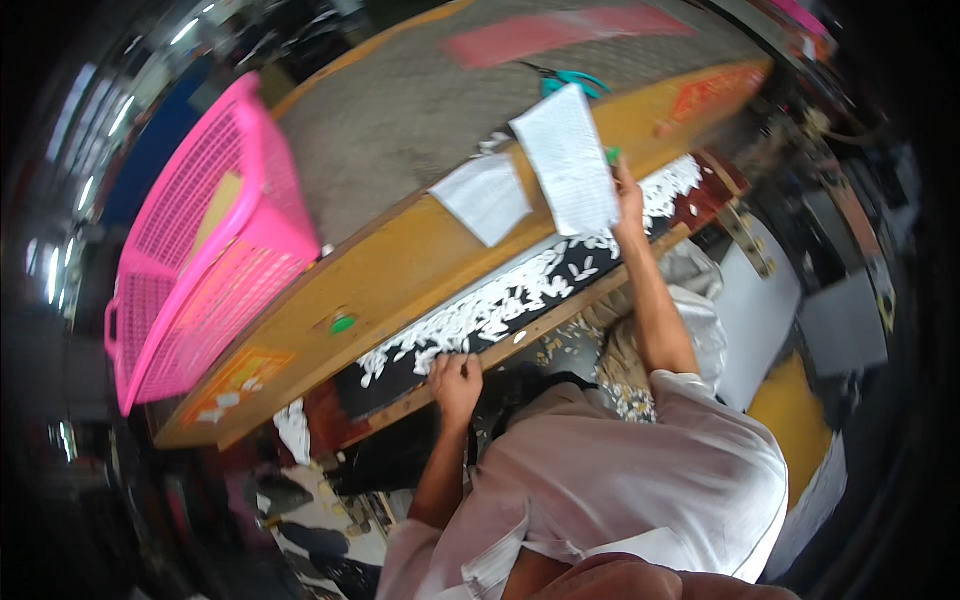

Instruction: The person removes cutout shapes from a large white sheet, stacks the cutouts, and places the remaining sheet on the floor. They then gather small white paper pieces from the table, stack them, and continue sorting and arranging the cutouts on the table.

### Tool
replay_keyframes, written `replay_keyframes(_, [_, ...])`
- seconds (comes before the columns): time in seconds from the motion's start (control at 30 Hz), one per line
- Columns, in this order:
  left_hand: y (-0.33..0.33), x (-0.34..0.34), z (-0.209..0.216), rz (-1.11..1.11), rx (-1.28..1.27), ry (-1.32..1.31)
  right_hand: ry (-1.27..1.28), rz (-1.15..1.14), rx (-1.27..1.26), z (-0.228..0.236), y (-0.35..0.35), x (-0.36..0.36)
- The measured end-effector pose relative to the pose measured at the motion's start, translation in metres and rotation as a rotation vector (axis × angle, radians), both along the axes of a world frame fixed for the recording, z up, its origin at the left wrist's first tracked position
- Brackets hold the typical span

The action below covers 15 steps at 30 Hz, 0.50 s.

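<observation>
My left hand (pixel 457 388) rests at the near wooden edge (pixel 519 338) of a long dark tray. Its fingers are curled, and whatever they may hold is hidden. Just beyond them, many small white leaf-shaped pieces (pixel 500 308) lie scattered on the tray's black surface. My right hand (pixel 628 205) is farther out to the right, fingers stretched up beside a green button (pixel 612 155) on the yellow beam (pixel 400 285). It is next to the edge of a larger white sheet (pixel 568 165), and I see nothing gripped in it. A smaller white sheet (pixel 484 198) hangs to the left.
On the left stands a pink plastic basket (pixel 215 250). A second green button (pixel 342 324) sits on the beam's left part. Teal-handled cutters (pixel 572 82) and a blurred red strip (pixel 570 35) lie on the grey top (pixel 370 130). Loose pieces (pixel 630 400) are scattered below the tray.
</observation>
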<state>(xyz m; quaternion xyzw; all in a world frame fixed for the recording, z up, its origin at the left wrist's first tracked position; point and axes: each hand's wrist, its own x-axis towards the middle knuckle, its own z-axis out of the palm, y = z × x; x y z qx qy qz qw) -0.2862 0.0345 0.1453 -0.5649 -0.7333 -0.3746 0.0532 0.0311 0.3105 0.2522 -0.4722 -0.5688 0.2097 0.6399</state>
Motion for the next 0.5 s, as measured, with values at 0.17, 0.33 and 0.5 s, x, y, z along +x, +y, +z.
replay_keyframes(0.17, [0.044,-0.020,-0.008,-0.322,-0.063,-0.079,-0.192,-0.099,-0.483,-0.054,-0.092,0.022])
replay_keyframes(0.33, [0.018,-0.008,-0.030,-0.332,-0.078,-0.116,-0.731,0.315,-0.076,-0.148,-0.206,-0.029])
replay_keyframes(0.5, [-0.005,-0.013,-0.030,-0.332,-0.166,-0.152,-0.773,0.173,-0.260,-0.141,-0.241,-0.063])
